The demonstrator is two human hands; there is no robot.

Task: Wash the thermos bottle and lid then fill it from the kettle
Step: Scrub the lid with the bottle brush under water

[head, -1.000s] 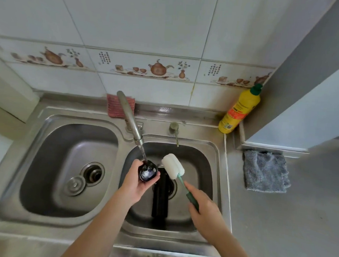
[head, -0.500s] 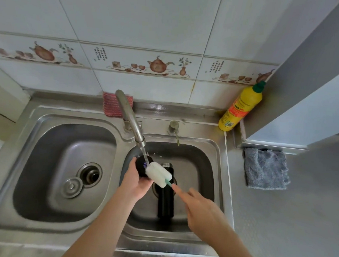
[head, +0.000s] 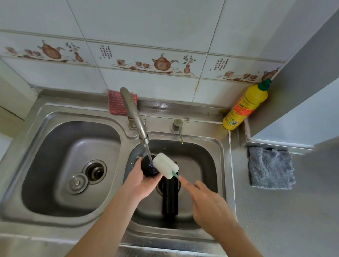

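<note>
Brush: sponge head moved from beside lid onto it, under running tap. Left hand cups lid; right hand pinches brush handle. Lid likely light, wet, slippery; best held by rim.

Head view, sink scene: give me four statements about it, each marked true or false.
1. The left hand holds the lid under the running tap. True.
2. The sponge brush lies on the counter. False: the right hand holds it against the lid.
3. The thermos bottle lies in the right basin. True.
4. The yellow bottle stands in the left basin. False: it stands in the corner behind the sink.
</note>
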